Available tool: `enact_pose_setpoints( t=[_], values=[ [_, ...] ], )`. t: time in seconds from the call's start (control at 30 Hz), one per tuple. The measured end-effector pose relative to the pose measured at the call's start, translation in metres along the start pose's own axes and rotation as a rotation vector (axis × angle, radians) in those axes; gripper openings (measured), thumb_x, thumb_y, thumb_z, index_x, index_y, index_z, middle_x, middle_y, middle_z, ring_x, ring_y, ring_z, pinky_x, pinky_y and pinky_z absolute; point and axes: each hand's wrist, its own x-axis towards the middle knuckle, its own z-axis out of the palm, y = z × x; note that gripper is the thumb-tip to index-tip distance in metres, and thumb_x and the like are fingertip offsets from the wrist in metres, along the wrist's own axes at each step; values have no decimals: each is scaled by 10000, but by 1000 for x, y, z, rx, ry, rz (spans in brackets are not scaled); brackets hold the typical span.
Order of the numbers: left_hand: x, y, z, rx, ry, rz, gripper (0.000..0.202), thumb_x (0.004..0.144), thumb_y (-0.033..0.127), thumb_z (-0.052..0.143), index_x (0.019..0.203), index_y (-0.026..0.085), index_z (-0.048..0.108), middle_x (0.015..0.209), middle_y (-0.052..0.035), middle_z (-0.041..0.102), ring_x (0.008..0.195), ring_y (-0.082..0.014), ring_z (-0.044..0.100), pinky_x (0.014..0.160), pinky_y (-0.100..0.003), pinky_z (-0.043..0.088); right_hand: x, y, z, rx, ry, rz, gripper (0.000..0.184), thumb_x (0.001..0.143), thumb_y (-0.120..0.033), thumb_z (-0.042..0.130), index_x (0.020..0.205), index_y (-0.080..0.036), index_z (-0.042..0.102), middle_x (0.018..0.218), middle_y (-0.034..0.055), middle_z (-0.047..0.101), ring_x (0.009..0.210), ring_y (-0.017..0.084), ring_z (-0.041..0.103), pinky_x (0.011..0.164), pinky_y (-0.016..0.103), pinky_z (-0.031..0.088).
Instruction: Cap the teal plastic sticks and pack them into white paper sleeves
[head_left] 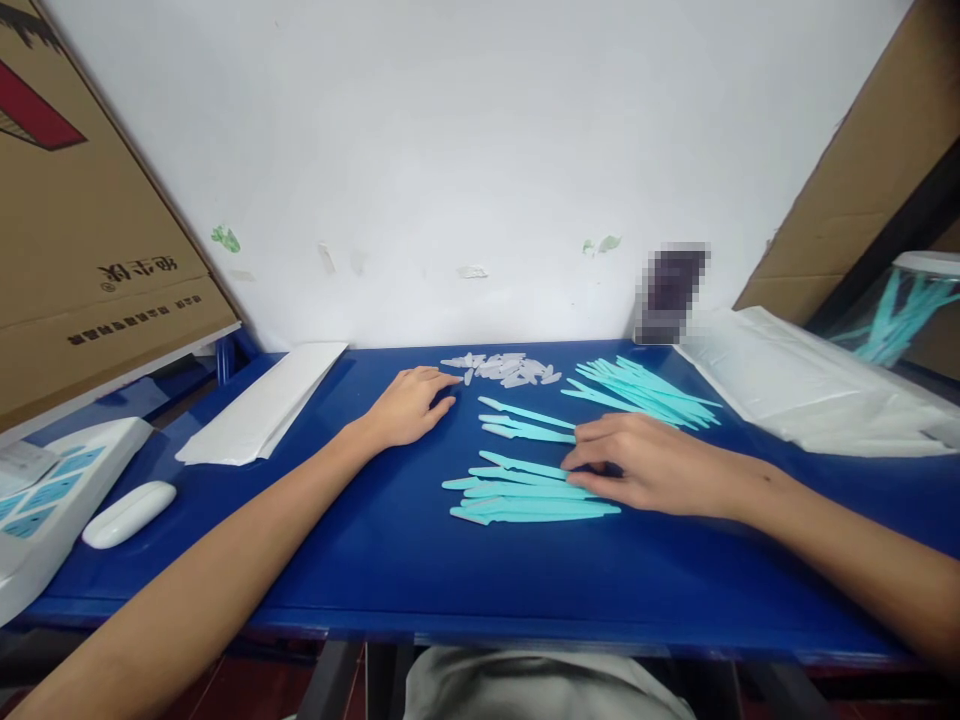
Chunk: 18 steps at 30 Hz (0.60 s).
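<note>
1. Resting on the blue table (375,560), the left hand (411,405) extends loosely parted fingers just beside some whitish pieces (514,368).
2. The right hand (611,458) curls over the ends of several turquoise sticks (555,510); whether its fingers grip one cannot be told.
3. Beyond it lies another turquoise bunch (637,388).

Hands (637,458) at white pieces (517,369), turquoise sticks (536,510)

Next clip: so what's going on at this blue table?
A person's right hand is at the ends of turquoise sticks laid out on the blue table; whether it holds one is unclear. The left hand lies open beside small translucent pieces. Another bunch of sticks lies beyond the right hand, near the plastic packaging.
</note>
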Motion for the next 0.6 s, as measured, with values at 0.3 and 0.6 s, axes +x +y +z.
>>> enact_pose_setpoints(
  t=[0.3, 0.6],
  values=[
    [-9, 0, -20, -11, -86, -26, 321, 970, 288, 485, 1126, 184, 744, 1068, -118, 727, 956, -260, 684, 808, -341, 496, -2, -2, -6, -21, -54, 230, 317, 968, -481, 490, 915, -251, 702, 555, 7, 556, 736, 241, 569, 737, 358, 375],
    [-21, 18, -26, -379, -139, 108, 277, 983, 320, 511, 1133, 184, 699, 836, -36, 706, 699, -158, 625, 655, -274, 454, 2, -3, -5, 142, -55, 351, 198, 883, -383, 572, 789, -219, 630, 576, -34, 527, 515, 135, 454, 515, 282, 307]
  ],
)
